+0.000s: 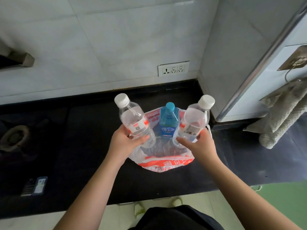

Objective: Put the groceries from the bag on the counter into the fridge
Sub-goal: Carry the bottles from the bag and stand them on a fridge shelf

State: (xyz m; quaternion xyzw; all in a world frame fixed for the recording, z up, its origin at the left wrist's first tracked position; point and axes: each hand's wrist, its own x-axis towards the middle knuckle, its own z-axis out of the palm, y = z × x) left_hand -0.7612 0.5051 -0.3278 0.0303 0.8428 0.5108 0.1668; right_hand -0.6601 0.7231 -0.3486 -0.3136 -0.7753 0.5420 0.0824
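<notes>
A white and orange plastic bag (164,163) lies open on the black counter (83,138). My left hand (126,140) grips a clear water bottle with a white cap (132,118), held above the bag's left side. My right hand (197,145) grips a second clear water bottle with a white cap (196,118) above the bag's right side. A blue bottle with a blue cap (168,122) stands upright inside the bag between them. The fridge (282,55) stands at the right, its door shut.
A grey towel (280,113) hangs from a hook on the fridge side. A wall socket (173,68) sits on the tiled wall behind the bag. A gas hob burner (15,136) is at the left of the counter. The counter's front edge is near my body.
</notes>
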